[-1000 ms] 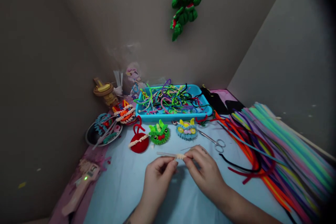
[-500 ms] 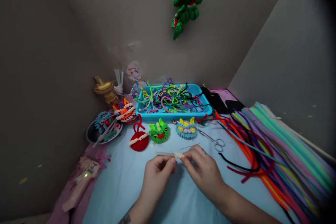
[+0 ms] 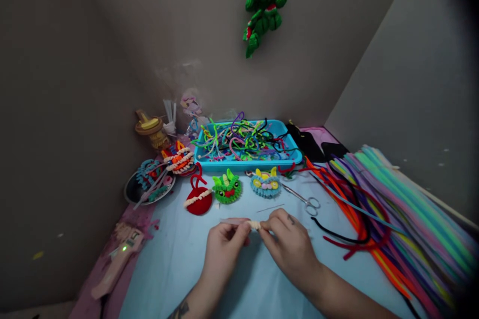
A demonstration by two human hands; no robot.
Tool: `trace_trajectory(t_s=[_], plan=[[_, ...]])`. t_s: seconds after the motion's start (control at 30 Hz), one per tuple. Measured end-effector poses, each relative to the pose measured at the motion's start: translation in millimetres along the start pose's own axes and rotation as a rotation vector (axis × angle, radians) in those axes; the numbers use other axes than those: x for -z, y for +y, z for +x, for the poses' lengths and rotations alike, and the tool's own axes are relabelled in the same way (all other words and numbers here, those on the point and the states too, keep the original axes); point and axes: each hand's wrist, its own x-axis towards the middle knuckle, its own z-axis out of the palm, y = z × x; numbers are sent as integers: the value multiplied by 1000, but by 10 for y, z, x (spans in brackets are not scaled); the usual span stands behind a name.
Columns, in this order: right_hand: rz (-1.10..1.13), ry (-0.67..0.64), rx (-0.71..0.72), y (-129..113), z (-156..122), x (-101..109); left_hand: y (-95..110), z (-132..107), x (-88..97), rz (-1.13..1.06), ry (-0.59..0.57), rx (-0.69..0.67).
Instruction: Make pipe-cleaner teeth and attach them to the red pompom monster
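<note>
My left hand (image 3: 224,251) and my right hand (image 3: 290,244) meet over the light blue mat (image 3: 179,269), fingers pinched. Between them is a thin pale stick (image 3: 234,221) with a small cream pipe-cleaner coil (image 3: 255,225) wound on it. The left fingers hold the stick, and the right fingertips grip the coil. Just beyond the hands lie a red ornament (image 3: 197,199), a green fuzzy creature (image 3: 227,190) and a blue fuzzy creature (image 3: 265,184).
Small scissors (image 3: 305,200) lie right of the creatures. A blue tray (image 3: 295,155) of tangled pipe cleaners stands behind. A big fan of coloured pipe cleaners (image 3: 396,209) fills the right side. A dark dish (image 3: 130,194) with crafts and a glue gun (image 3: 116,264) sit left. A green ornament (image 3: 264,2) hangs above.
Both hands stay pinched on the stick and coil. The stick's free left end looks shorter now, with the left fingers closer to the coil.
</note>
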Motion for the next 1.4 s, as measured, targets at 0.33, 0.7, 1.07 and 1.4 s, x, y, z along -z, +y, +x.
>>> trace_trajectory(t_s=[0.33, 0.7, 1.07, 1.4], plan=[[247, -222, -99, 5, 30, 16, -55, -34, 1, -6, 28, -147], [218, -161, -107, 9, 44, 23, -10, 2, 31, -114, 18, 6], [157, -98, -105, 25, 51, 9, -2, 46, 21, -129, -21, 9], [90, -51, -19, 0, 21, 32, -3, -9, -2, -95, -40, 57]])
